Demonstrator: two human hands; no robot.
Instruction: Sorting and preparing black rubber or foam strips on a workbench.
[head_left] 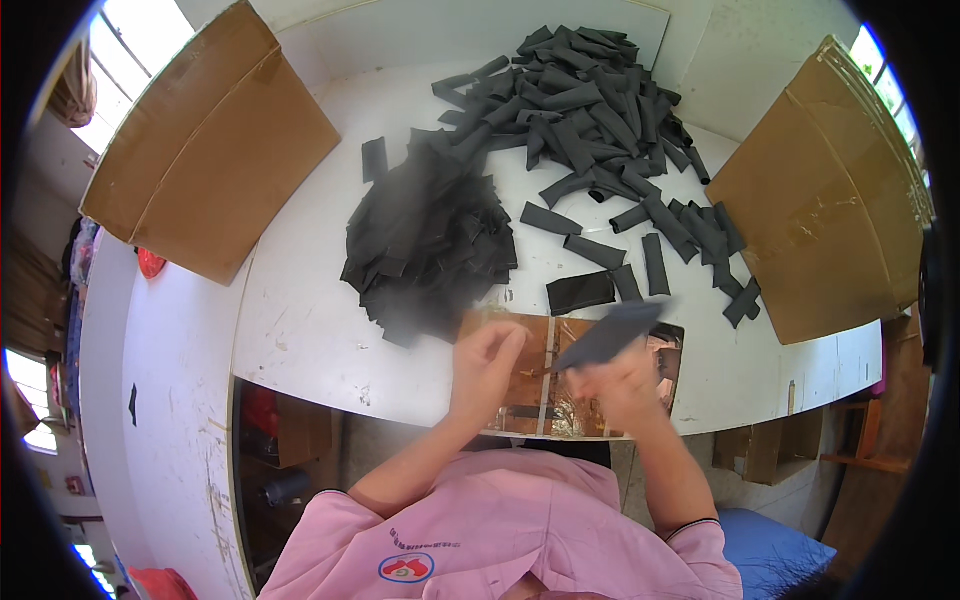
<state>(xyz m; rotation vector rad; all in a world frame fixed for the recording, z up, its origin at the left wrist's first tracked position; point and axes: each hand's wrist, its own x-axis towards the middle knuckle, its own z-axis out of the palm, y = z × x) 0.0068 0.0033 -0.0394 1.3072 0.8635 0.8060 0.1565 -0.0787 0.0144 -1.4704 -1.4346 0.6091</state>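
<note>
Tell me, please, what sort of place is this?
Probably a workshop for hand work: a white worktable bears a large heap of black tubes and a pile of flat black pieces.

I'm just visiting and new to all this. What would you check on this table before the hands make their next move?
1. Right hand has hold of the black piece: ok, though both are blurred.
2. Left hand is free: cannot tell; its fingers are curled and blurred, though no piece shows in them.
3. Brown board lies within reach: ok, at the table's near edge, below the hands.
4. Heap of flat pieces stands clear of the heap of tubes: not ok, they meet in this view.
</note>
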